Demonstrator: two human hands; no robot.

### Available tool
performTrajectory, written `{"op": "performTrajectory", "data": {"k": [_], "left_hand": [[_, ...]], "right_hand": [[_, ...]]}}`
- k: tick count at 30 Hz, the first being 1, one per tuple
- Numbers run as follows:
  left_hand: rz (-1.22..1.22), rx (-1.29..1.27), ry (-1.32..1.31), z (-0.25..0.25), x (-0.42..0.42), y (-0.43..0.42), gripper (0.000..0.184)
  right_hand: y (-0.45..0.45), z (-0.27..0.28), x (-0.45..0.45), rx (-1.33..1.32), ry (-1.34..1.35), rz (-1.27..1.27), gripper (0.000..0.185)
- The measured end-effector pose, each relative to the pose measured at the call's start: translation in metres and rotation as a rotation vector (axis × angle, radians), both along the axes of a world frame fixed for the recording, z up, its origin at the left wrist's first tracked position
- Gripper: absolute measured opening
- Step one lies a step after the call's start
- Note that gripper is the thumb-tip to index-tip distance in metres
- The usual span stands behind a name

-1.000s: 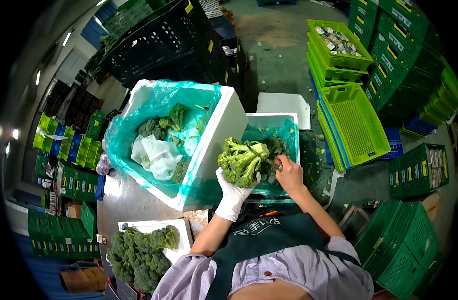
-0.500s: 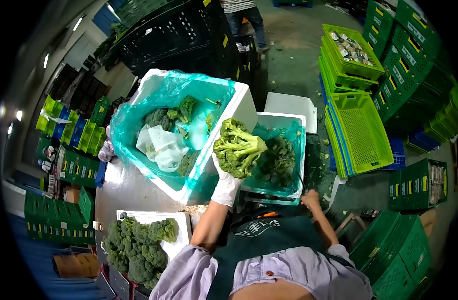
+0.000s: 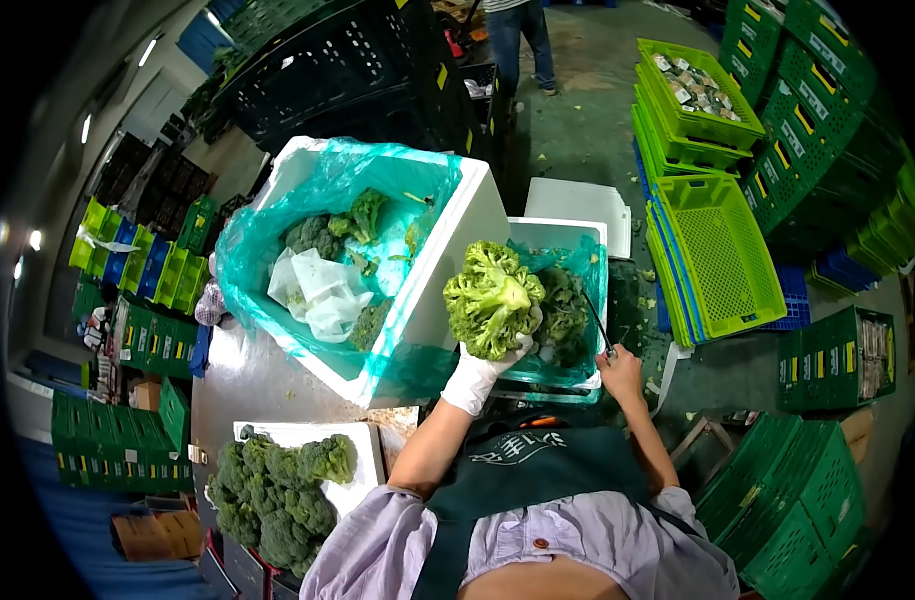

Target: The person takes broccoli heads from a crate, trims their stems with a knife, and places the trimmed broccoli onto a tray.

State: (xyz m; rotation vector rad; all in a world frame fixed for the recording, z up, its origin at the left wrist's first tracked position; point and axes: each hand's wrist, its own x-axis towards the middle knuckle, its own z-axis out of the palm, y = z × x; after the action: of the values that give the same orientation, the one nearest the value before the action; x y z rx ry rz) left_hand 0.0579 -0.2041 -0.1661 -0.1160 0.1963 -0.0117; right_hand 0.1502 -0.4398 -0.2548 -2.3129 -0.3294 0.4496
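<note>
My left hand (image 3: 485,374), in a white glove, grips a broccoli head (image 3: 489,298) from below, with its cut stem end turned up toward me. My bare right hand (image 3: 620,372) is closed around a knife (image 3: 596,322); its thin dark blade points up and away, to the right of the broccoli and apart from it. Under and beyond the held broccoli is a white foam box (image 3: 601,262) lined with green plastic, with broccoli leaves and trimmings (image 3: 564,318) inside. The knife's handle is mostly hidden by my fingers.
A larger foam box (image 3: 464,215) at left holds several broccoli heads (image 3: 315,237) and crumpled white plastic (image 3: 322,290). More broccoli (image 3: 277,490) lies on a white board (image 3: 365,447). Lime crates (image 3: 712,250) stand at right. A person (image 3: 517,40) stands beyond.
My left hand has carried the broccoli to the right and turned its stem end toward me. My right hand has risen slightly, and the knife blade now shows more clearly.
</note>
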Motion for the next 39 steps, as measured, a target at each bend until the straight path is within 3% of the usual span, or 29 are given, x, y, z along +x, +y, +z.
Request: {"op": "performTrajectory", "data": {"k": [5,15,21,25,30,39], "left_hand": [[0.034,0.124,0.058,-0.013,-0.003,0.008,0.061],[0.141,0.35,0.179,0.009,-0.006,0.002,0.071],[0.163,0.539,0.222,0.019,-0.006,-0.007,0.072],[0.232,0.618,0.323,0.017,-0.004,-0.015,0.064],[0.279,0.637,0.414,0.014,-0.005,-0.017,0.051],[0.403,0.851,0.496,-0.006,-0.008,-0.013,0.052]], "right_hand": [[0.003,0.013,-0.004,0.063,-0.096,0.043,0.025],[0.007,0.052,-0.015,0.196,-0.226,0.083,0.019],[0.001,0.065,-0.01,0.162,-0.691,0.272,0.017],[0.001,0.067,-0.002,0.051,-0.804,0.28,0.016],[0.002,0.058,0.002,0.052,-0.824,0.285,0.016],[0.002,0.048,-0.001,0.024,-0.656,0.307,0.016]]}}
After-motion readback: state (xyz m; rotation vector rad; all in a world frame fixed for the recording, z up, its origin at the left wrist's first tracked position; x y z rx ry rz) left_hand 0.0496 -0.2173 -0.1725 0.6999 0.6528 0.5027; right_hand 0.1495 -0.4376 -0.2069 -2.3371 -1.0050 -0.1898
